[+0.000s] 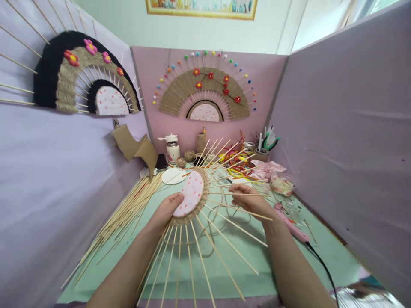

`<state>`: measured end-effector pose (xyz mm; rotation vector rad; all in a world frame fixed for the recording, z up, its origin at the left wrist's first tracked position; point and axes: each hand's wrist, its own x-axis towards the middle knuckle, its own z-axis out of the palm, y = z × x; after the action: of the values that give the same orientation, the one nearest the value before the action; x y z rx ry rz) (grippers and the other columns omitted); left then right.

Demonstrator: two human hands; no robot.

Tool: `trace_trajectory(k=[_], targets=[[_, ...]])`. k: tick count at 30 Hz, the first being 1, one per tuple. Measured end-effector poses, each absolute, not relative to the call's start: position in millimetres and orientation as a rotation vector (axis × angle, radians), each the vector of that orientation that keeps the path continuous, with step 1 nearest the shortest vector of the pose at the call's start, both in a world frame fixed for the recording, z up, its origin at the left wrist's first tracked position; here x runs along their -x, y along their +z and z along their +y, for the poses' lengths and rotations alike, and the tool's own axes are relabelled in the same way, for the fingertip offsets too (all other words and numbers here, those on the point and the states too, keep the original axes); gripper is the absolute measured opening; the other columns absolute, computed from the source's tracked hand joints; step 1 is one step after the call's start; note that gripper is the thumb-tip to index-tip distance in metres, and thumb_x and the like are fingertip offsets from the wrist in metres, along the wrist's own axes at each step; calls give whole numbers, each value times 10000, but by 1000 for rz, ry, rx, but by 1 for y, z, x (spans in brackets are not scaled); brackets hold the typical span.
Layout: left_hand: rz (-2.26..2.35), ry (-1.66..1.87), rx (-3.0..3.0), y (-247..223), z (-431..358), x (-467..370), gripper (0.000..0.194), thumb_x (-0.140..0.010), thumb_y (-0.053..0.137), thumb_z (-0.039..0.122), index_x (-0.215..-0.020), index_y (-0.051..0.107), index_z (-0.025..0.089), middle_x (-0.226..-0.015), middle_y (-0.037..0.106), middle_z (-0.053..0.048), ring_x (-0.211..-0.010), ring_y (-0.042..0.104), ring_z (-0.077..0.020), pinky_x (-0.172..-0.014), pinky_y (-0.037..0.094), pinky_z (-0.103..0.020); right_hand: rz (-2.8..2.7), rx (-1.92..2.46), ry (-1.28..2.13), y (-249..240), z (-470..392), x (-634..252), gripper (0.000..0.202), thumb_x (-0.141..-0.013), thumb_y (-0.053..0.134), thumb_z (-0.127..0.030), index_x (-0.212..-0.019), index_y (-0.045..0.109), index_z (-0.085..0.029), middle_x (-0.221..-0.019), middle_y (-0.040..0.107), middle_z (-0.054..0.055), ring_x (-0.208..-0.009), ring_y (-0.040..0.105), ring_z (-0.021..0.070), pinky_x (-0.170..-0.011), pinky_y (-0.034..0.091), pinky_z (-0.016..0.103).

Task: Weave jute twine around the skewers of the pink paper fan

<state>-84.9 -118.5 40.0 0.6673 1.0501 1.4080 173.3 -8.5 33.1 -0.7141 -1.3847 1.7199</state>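
Observation:
My left hand (169, 209) grips a half-made fan by its half-round centre (190, 194), white-pink cloth with red dots, thumb on top. Brown twine (204, 185) is woven along the curved rim. Thin wooden sticks (218, 261) spread out from that rim like rays. On the right, my right hand (245, 199) is closed among the sticks, fingertips pinched where loose twine runs; the strand at the fingertips is hard to make out. A slack loop of twine (210, 256) hangs under the sticks.
Loose sticks (122, 214) lie at the left beside a white disc (174, 176). A pink glue gun (292, 224) with a black cord lies right. Behind are a white bottle (172, 149), twine balls (189, 155) and coloured pipe cleaners (237, 164). Finished fans (205, 92) hang on the partitions.

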Motion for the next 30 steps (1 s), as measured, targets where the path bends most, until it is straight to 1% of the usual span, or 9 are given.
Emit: trace_trajectory(k=[2,4,7,9,13,16,21,25,30], targets=[[1061,1393,-680,37,-117,85,364,-630,823,362,-833,685,94,-671,720,-50,-540,622,-113,-514,476,-189,-1255,665,1735,35,-4,-179,295,-629,823,-279,-880,689,-202,-624,531,-56,-554,492,80,-604,445,248],[1074,1376,-695,34,-116,85,379,-640,816,371,-860,687,90,-679,725,-59,-545,626,-117,-521,482,-193,-1192,624,1721,37,-1,-182,291,-651,816,-307,-888,675,-212,-621,514,-62,-550,475,74,-598,441,239],[1102,1359,-708,32,-116,84,397,-626,823,384,-855,685,90,-682,727,-65,-545,626,-116,-519,481,-188,-1102,564,1693,36,2,-182,233,-678,801,-305,-834,654,-214,-599,489,-69,-513,417,61,-556,414,217],[1118,1354,-720,32,-116,84,390,-617,829,386,-830,682,95,-674,726,-60,-544,624,-112,-514,475,-180,-1055,539,1678,35,5,-182,208,-679,800,-276,-803,644,-215,-617,508,-65,-504,406,56,-552,417,214],[1163,1349,-745,35,-116,82,351,-621,829,370,-791,675,105,-653,720,-44,-533,615,-101,-496,457,-166,-983,522,1671,35,6,-184,202,-669,806,-254,-787,646,-217,-680,573,-44,-542,474,64,-566,452,216],[1194,1342,-756,35,-116,82,322,-637,822,353,-784,668,111,-645,718,-36,-532,618,-99,-503,462,-164,-946,495,1666,38,5,-188,230,-666,803,-261,-835,650,-237,-686,585,-49,-571,507,74,-570,468,216],[1217,1337,-766,34,-115,82,287,-667,803,338,-792,666,119,-646,718,-29,-530,621,-103,-518,475,-173,-897,435,1660,43,5,-195,270,-647,793,-244,-874,647,-242,-612,530,-75,-506,450,64,-596,494,226],[1252,1331,-760,37,-116,81,282,-685,790,339,-797,669,111,-656,724,-45,-523,618,-106,-500,466,-174,-884,476,1600,45,7,-200,272,-636,788,-248,-869,648,-250,-701,560,-58,-529,434,63,-553,461,203],[1274,1329,-751,41,-117,79,201,-733,752,281,-801,665,112,-665,727,-59,-525,631,-126,-519,489,-201,-964,536,1446,49,5,-202,223,-668,742,-323,-849,618,-282,-690,531,-51,-511,381,90,-542,441,256]])
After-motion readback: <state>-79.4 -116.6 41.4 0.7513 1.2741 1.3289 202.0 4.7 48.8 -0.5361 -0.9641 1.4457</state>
